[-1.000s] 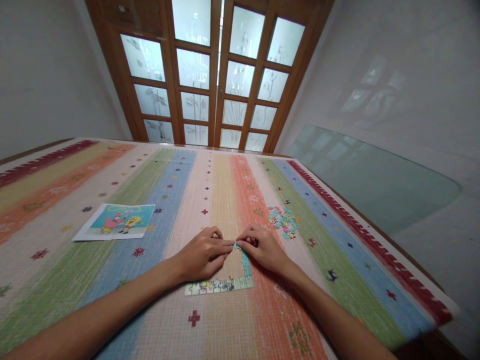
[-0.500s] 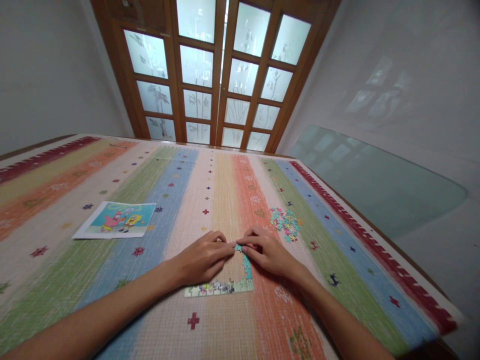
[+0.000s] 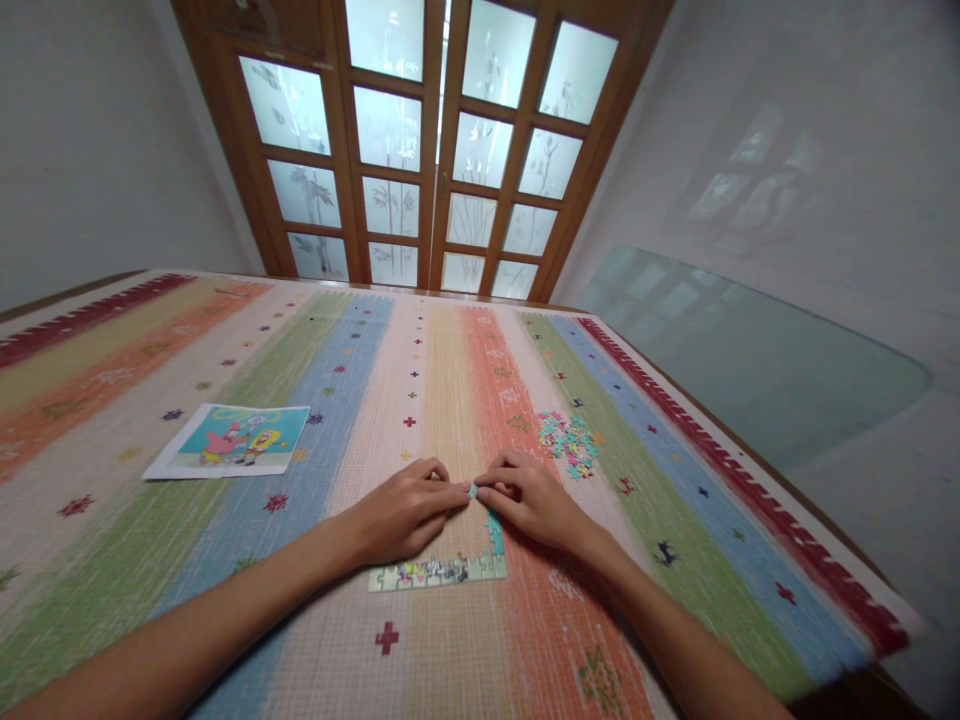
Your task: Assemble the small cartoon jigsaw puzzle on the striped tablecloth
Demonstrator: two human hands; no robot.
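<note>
My left hand (image 3: 405,510) and my right hand (image 3: 529,500) meet fingertip to fingertip on a small teal puzzle piece (image 3: 473,491), both pinched on it. That piece sits at the top of an L-shaped run of joined puzzle pieces (image 3: 442,570): a bottom row with a short teal column rising at its right end. The run lies flat on the striped tablecloth (image 3: 420,380). Whether the pinched piece is locked into the column I cannot tell.
A heap of loose puzzle pieces (image 3: 568,443) lies just beyond my right hand. A printed cartoon picture (image 3: 232,438) rests on the cloth at the left. Wooden doors with frosted glass (image 3: 420,150) stand behind the table; a glass sheet (image 3: 742,350) leans at the right.
The hands have stayed together on the piece at the column's top, fingers shifting only slightly. The camera has tilted a little.
</note>
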